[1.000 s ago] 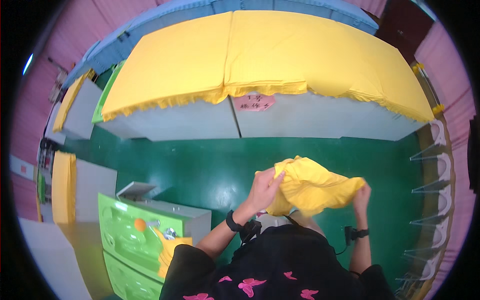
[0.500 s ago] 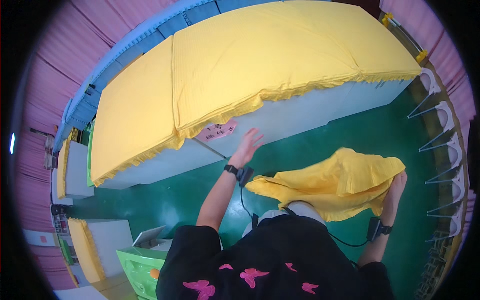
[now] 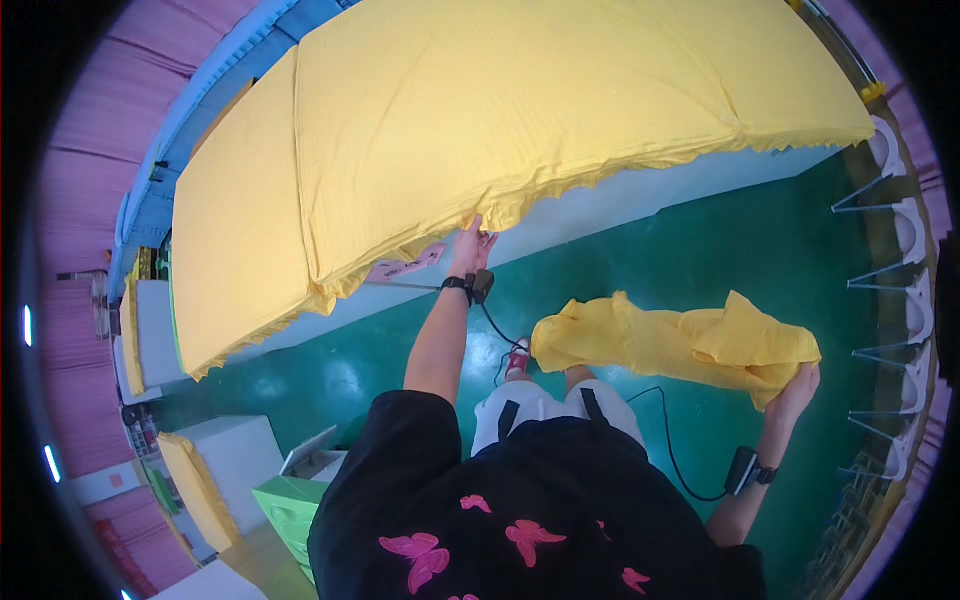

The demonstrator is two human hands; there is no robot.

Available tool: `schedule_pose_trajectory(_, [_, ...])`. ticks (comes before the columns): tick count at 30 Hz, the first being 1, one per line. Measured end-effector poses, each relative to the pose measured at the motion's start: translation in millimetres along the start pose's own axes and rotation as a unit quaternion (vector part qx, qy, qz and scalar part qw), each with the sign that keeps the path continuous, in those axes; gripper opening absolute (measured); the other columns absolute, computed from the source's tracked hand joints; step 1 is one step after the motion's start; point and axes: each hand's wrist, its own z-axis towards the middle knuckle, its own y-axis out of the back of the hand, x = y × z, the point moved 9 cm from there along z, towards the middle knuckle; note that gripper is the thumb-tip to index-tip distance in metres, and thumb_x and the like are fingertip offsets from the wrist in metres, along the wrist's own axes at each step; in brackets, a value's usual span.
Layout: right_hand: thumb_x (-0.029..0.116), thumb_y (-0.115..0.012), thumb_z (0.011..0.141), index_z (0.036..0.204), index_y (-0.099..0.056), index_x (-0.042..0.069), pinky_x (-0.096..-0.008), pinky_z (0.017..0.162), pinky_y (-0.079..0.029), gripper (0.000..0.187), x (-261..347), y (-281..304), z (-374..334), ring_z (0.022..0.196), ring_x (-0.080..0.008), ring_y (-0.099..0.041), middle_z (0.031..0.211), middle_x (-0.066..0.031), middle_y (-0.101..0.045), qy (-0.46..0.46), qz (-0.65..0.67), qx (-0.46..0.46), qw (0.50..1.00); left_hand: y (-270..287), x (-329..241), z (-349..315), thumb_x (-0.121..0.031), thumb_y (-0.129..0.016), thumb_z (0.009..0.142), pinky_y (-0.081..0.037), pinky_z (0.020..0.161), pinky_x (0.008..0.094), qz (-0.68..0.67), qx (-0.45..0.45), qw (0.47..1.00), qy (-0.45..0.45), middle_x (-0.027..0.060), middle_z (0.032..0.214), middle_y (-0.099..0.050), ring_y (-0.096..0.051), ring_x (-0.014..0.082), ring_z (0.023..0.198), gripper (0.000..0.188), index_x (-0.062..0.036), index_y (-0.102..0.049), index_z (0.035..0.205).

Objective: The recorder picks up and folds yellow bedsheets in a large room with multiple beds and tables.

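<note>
A yellow tablecloth (image 3: 560,100) with a ruffled hem covers the long table before me. My left hand (image 3: 472,250) is at the cloth's near edge, its thumb and fingers pinching the hem. Out to the right, my right hand (image 3: 795,396) is closed on the end of a loose yellow cloth (image 3: 660,338). That cloth hangs bunched in a long strip above the floor, and its other end reaches in front of my legs. My right fingers are partly hidden behind the fabric.
White folding chairs (image 3: 915,298) line the right side. A green floor (image 3: 590,268) runs between me and the table's pale front (image 3: 690,180). At the lower left stand a green unit (image 3: 290,515) and a white cabinet with yellow cloth (image 3: 195,490). A cable (image 3: 668,440) hangs by my right wrist.
My left hand has gone from spread in the air to the tablecloth's hem. The loose cloth has swung away from my body and narrowed into a strip, still held in my right hand.
</note>
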Motion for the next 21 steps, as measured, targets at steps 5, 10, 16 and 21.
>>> schedule_pose_trajectory(5, [0.022,-0.046,0.103,0.117,-0.056,-0.002,-0.0357,0.085,-0.053,0.029,3.6,-57.3,-4.8,0.099,-0.0213,-0.065,0.11,-0.0103,-0.064,0.002,0.015,0.017,1.0,36.7,37.0,-7.0,-0.026,-0.06,0.097,-0.057,0.056,0.0337,0.157,-0.04,0.986,-0.041,0.0028,0.064,-0.055,-0.052,0.0124,0.052,0.028,-0.003,-0.062,0.082])
schedule_pose_trajectory(10, [0.015,-0.044,0.101,0.115,-0.06,-0.004,-0.0325,0.088,-0.05,0.029,0.1,-182.3,-58.3,0.102,-0.0185,-0.063,0.109,-0.0109,-0.065,0.041,-0.077,0.134,0.987,34.2,79.7,-50.1,-0.026,-0.064,0.093,-0.058,0.067,0.0311,0.351,0.066,0.934,0.024,0.0101,0.083,-0.069,-0.066,0.0175,0.07,0.028,0.0021,-0.066,0.095])
schedule_pose_trajectory(16, [0.003,-0.047,0.089,0.098,-0.058,-0.004,-0.0274,0.066,-0.044,0.016,35.7,-351.1,-132.2,0.073,-0.0112,-0.053,0.078,-0.0084,-0.06,0.181,-0.257,0.4,0.861,-209.7,-93.4,-300.1,-0.014,-0.077,0.075,-0.029,0.116,0.0416,0.46,0.368,0.691,-0.42,0.02,0.149,-0.038,-0.036,0.0364,0.139,0.086,0.001,-0.03,0.145])
schedule_pose_trajectory(21, [0.006,-0.058,0.085,0.095,-0.06,0.0,-0.0319,0.064,-0.046,0.012,57.6,-409.1,-178.7,0.065,-0.0275,-0.056,0.074,-0.0149,-0.058,0.244,-0.331,0.526,0.744,-185.7,-117.2,-238.7,-0.003,-0.069,0.074,-0.051,0.088,0.0402,0.482,0.3,0.687,-0.453,0.0186,0.105,-0.068,-0.066,0.0344,0.1,0.043,-0.0045,-0.061,0.116])
